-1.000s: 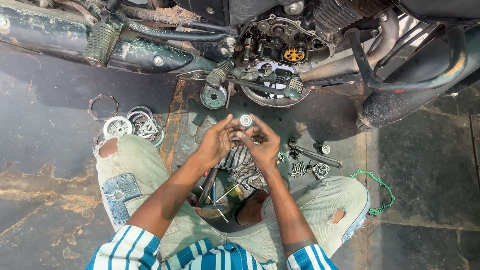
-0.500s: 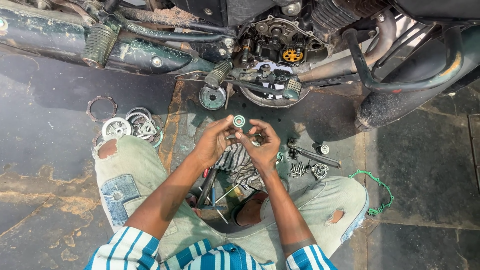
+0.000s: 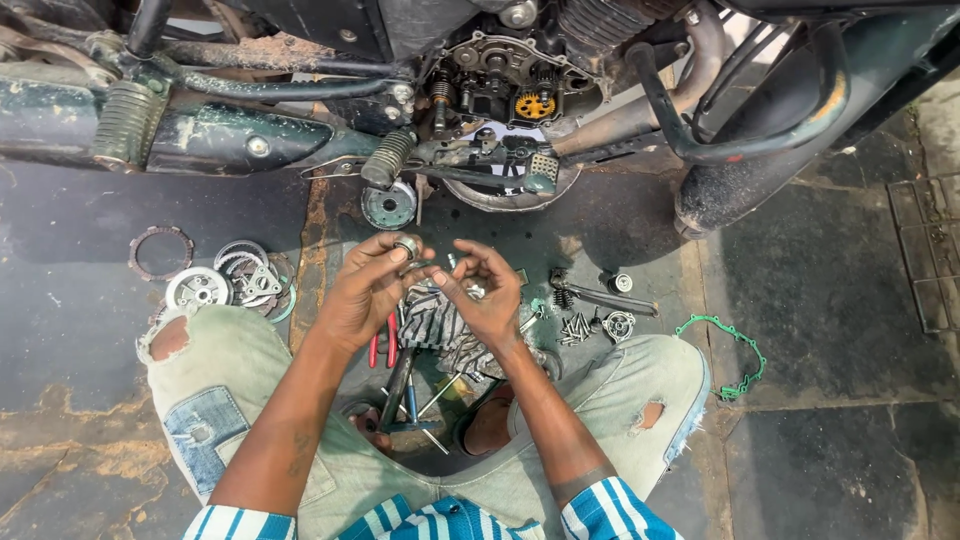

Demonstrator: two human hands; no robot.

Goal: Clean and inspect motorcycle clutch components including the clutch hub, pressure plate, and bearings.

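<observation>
I sit cross-legged on the floor in front of a motorcycle with its engine case open and gears showing. My left hand pinches a small round metal part, like a bearing or bush, between thumb and fingertips. My right hand is just to the right of it with fingers curled and apart, touching the left hand's fingertips; I cannot see anything held in it. Below the hands lie a striped rag, red-handled pliers and other hand tools.
Clutch plates and rings lie on the floor at left, with a lone ring beyond. Bolts, a spring and small parts lie at right, and a green gasket farther right. A footpeg and exhaust pipe overhang.
Both hands have come lower and a little left. The small round part, held up between both hands before, now sits in the left fingertips while the right hand has drawn slightly off it.
</observation>
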